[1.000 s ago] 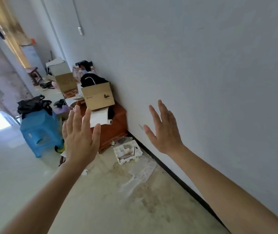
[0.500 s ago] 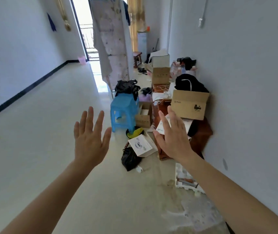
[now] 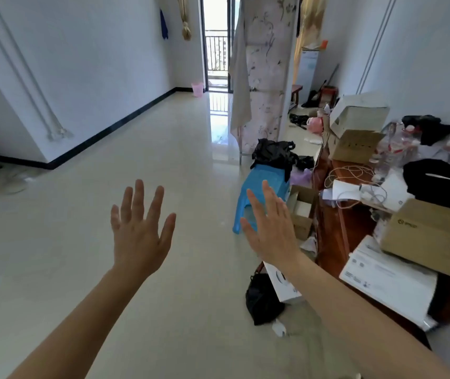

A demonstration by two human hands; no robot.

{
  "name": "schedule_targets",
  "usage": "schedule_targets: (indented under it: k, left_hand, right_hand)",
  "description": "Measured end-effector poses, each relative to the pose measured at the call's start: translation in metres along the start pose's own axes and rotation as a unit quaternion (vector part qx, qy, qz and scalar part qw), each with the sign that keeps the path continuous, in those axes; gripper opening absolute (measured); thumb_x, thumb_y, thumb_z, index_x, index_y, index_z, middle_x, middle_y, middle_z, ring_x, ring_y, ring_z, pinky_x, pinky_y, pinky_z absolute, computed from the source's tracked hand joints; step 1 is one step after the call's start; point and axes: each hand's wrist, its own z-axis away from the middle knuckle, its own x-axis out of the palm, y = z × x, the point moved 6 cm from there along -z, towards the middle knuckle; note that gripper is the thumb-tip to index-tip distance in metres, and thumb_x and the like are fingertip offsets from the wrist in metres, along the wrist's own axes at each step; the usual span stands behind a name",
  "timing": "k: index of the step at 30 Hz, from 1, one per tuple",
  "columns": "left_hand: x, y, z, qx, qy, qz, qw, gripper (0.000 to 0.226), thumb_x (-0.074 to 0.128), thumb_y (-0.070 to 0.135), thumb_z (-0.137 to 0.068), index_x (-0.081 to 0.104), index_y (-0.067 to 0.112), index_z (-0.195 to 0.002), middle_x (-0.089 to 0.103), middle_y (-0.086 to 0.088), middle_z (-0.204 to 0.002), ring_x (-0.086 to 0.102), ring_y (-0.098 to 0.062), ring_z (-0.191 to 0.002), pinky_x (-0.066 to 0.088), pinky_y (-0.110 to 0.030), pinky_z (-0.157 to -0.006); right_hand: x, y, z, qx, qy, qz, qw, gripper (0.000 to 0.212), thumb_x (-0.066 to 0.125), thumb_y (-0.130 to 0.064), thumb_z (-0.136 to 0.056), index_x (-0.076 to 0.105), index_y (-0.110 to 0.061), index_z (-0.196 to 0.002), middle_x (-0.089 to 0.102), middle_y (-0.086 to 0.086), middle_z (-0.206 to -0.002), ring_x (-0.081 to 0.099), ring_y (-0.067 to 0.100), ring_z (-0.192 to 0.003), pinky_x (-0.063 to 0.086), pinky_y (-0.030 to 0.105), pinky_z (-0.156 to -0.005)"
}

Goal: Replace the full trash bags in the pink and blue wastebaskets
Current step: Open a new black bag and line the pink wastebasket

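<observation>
Both hands are up in front of the person with palms facing away and fingers spread, holding nothing at all. The left hand [image 3: 139, 236] hangs over bare tile floor [image 3: 81, 242], and the right hand [image 3: 271, 231] sits in front of a blue plastic stool [image 3: 262, 184], partly covering it from the camera's angle.

The pink wastebasket [image 3: 197, 89] is way down the far end of the room, on the floor near the left wall, just beside the open balcony door [image 3: 217, 42]. It's too small to tell what's inside it. A blue wastebasket can't be made out anywhere in this view.

On top of the stool there's a bunch of crumpled black plastic bags [image 3: 273, 153]. Another black bag [image 3: 262, 299] lies on the floor close to the right forearm, touching a white box [image 3: 284, 285] that leans next to it.

Along the right wall is a low brown counter [image 3: 333, 228] piled with stuff: cardboard boxes [image 3: 431, 236], a tangle of white cables [image 3: 352, 173], some black clothing [image 3: 437, 184]. A floral sheet [image 3: 264, 64] hangs on a rack behind the stool.
</observation>
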Motion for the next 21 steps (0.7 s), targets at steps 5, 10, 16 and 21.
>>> schedule_targets:
  k: [5,10,16,21]
  left_hand:
    - [0.059,-0.002,-0.12,0.047,-0.018,0.015,0.999,0.065,0.029,0.052,-0.099,0.021,0.023,-0.156,0.005,-0.011,-0.165,0.005,-0.032,-0.151,0.015,-0.06,-0.116]
    - [0.157,0.009,-0.222,0.085,-0.046,0.045,0.994,0.067,0.027,0.055,-0.099,0.013,0.026,-0.157,-0.003,-0.012,-0.165,0.002,-0.03,-0.152,0.012,-0.055,-0.118]
    - [0.278,0.001,-0.375,0.127,-0.101,-0.005,0.987,0.07,0.021,0.058,-0.097,0.006,0.026,-0.158,-0.015,-0.012,-0.164,-0.005,-0.03,-0.151,0.011,-0.055,-0.119]
    - [0.319,-0.009,-0.529,0.128,-0.089,-0.014,0.988,0.07,0.031,0.056,-0.099,0.01,0.024,-0.158,-0.009,-0.014,-0.164,-0.002,-0.033,-0.151,0.013,-0.056,-0.117]
  right_hand:
    - [0.024,0.038,-0.097,0.023,0.024,0.01,0.999,0.067,0.045,-0.048,-0.102,0.024,-0.018,-0.159,0.006,0.017,-0.167,0.012,0.033,-0.154,0.015,0.048,-0.123]
    - [0.081,0.097,-0.184,0.062,0.043,0.015,0.997,0.066,0.044,-0.047,-0.102,0.026,-0.015,-0.158,0.008,0.018,-0.166,0.015,0.033,-0.153,0.019,0.051,-0.123]
    - [0.159,0.18,-0.344,0.113,0.03,0.017,0.993,0.066,0.042,-0.045,-0.103,0.024,-0.014,-0.158,0.007,0.019,-0.166,0.014,0.035,-0.153,0.022,0.054,-0.12]
    - [0.187,0.204,-0.497,0.118,0.027,0.004,0.993,0.068,0.044,-0.04,-0.103,0.016,-0.016,-0.16,-0.002,0.015,-0.167,0.004,0.031,-0.155,0.012,0.05,-0.123]
